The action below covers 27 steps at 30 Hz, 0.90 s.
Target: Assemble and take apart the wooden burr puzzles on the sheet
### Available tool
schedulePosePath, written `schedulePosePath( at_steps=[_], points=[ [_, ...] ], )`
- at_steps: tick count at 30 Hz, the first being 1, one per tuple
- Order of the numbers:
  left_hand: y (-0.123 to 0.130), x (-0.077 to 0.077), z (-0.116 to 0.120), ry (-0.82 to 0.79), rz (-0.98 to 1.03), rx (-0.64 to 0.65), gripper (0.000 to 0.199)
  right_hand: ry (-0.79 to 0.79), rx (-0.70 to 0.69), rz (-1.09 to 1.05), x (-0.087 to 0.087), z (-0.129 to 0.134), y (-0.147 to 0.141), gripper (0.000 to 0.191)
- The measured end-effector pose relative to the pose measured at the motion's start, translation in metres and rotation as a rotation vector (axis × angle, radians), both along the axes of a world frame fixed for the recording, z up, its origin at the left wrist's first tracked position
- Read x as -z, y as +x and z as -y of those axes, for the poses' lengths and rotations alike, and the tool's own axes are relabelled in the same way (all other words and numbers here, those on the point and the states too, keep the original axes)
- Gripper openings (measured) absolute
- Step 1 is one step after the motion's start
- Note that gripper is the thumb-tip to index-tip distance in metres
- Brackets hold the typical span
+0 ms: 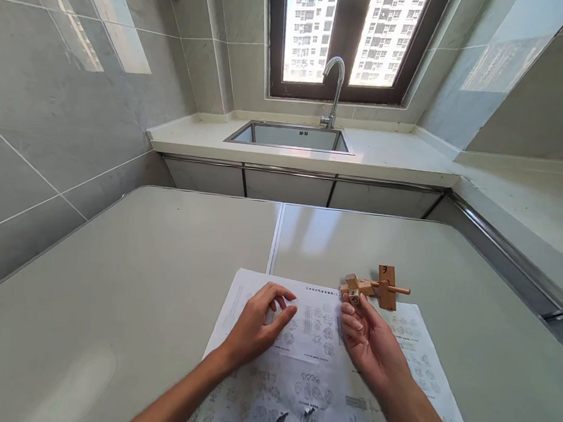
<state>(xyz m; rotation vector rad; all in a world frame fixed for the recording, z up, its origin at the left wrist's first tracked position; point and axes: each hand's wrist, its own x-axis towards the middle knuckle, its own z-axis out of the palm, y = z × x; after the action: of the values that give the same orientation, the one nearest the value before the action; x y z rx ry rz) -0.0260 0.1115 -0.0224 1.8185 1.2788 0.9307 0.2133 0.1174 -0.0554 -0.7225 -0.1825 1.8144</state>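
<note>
My left hand (262, 320) hovers at or rests on the left part of a large printed sheet (310, 368); its fingers curl loosely, thumb apart, with nothing between them. My right hand (371, 344) pinches a small wooden block (354, 295) with a mark on its end, near the sheet's top edge. Just beyond those fingertips are more wooden pieces, among them a flat brown slat (387, 279) with dark marks and a thin round wooden rod (400, 290) crossing it. Whether these join the pinched block, I cannot tell. Small line diagrams and text cover the sheet, which has two torn spots near the bottom.
A pale tabletop (101, 299) with a seam down its middle lies under the sheet. Behind it run a white counter (393, 149), a sink (290, 127) and a curved faucet (336, 89) below a window. Tiled walls stand at both sides; a metal rail (509, 248) borders the right.
</note>
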Motion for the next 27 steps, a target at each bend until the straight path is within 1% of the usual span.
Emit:
schedulePosePath(
  at_steps=[4, 7, 10, 12, 16, 18, 22, 27],
  points=[
    [-0.004, -0.004, -0.004, 0.005, 0.000, -0.028, 0.026, -0.022, -0.030, 0.020, -0.003, 0.002, -0.001, 0.015],
    [-0.011, -0.005, -0.009, 0.013, -0.027, -0.083, 0.029, 0.000, -0.088, 0.098, -0.007, 0.006, -0.005, 0.019],
    [-0.018, -0.003, -0.015, 0.009, -0.073, -0.133, 0.033, 0.036, -0.141, 0.209, -0.011, 0.010, -0.012, 0.028],
    [-0.023, -0.002, -0.019, 0.009, -0.090, -0.159, 0.034, 0.097, -0.194, 0.343, -0.014, 0.014, -0.017, 0.035],
    [-0.027, -0.001, -0.023, 0.010, -0.110, -0.181, 0.035, 0.375, -0.217, 0.684, -0.017, 0.023, -0.028, 0.040],
    [-0.027, -0.002, -0.024, 0.009, -0.121, -0.174, 0.036, 0.467, -0.225, 0.804, -0.017, 0.027, -0.031, 0.039],
    [-0.026, -0.005, -0.024, 0.015, -0.142, -0.149, 0.035, 0.542, -0.208, 0.963, -0.016, 0.029, -0.035, 0.044],
    [-0.026, -0.006, -0.024, 0.027, -0.164, -0.107, 0.033, 0.588, -0.170, 1.083, -0.012, 0.027, -0.037, 0.048]
  ],
)
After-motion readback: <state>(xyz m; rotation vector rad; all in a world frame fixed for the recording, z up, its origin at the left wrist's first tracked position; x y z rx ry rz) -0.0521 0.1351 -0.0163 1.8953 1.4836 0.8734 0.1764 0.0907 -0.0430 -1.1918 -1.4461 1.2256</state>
